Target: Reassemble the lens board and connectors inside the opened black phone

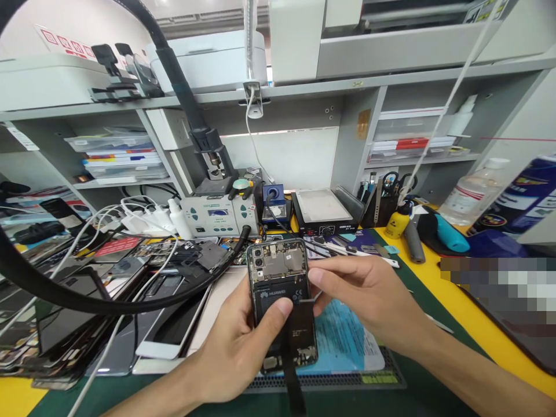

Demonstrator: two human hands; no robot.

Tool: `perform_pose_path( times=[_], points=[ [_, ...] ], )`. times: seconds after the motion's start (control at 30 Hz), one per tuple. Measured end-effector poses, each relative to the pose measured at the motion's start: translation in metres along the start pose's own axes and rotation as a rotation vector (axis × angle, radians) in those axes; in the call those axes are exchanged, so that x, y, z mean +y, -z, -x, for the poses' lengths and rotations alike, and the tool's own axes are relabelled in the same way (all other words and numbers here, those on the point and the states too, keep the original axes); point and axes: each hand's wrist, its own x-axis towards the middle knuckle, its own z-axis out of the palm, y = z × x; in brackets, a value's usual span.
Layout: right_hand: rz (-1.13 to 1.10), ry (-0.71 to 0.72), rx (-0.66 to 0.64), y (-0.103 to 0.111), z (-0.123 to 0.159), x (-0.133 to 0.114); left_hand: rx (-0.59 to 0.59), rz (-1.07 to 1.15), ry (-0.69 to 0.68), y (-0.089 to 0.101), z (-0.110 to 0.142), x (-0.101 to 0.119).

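Your left hand [237, 344] grips an opened phone [284, 263], thumb [273, 319] over its black battery [300, 324]; your right hand [369, 289] is at the phone's right edge. Behind them stands a grey box [232, 221] with a display [218, 212].

My L hand [232, 341]: fingertips hidden behind phone [284, 263]. Batt [303, 324] fine print too small. Thin grey bit [307, 300] by my R hand [369, 295]: can't ID. Blk strip [294, 389] cut off, btm edge.

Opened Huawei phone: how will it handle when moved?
The phone is likely stiff: no bend shows in the left hand. Its exposed camera lenses look fragile. The thin black strip extending past its lower edge is probably floppy.
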Motion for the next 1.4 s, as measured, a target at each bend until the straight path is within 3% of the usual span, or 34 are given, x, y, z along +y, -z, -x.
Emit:
perform_pose_path(
  times=[0.23,0.43,0.77,0.97,1.2,1.4],
  points=[
    [0.039,0.001,0.063,-0.005,0.0,-0.003,0.106,-0.023,-0.04,-0.01,-0.001,-0.004],
    [0.034,-0.049,0.019,-0.011,0.0,-0.005,0.261,0.041,0.0,-0.018,-0.007,0.005],
    [0.063,-0.109,0.016,-0.01,0.006,-0.003,0.278,0.098,0.1,-0.018,-0.006,0.006],
    [0.145,-0.086,-0.097,-0.01,0.009,0.0,0.338,0.201,0.213,-0.017,-0.004,0.0],
    [0.277,-0.102,-0.033,-0.019,0.014,0.002,0.436,0.028,0.184,-0.02,-0.011,0.008],
    [0.266,-0.108,0.03,-0.026,0.012,0.003,0.449,0.017,0.203,-0.021,-0.007,-0.001]
  ],
)
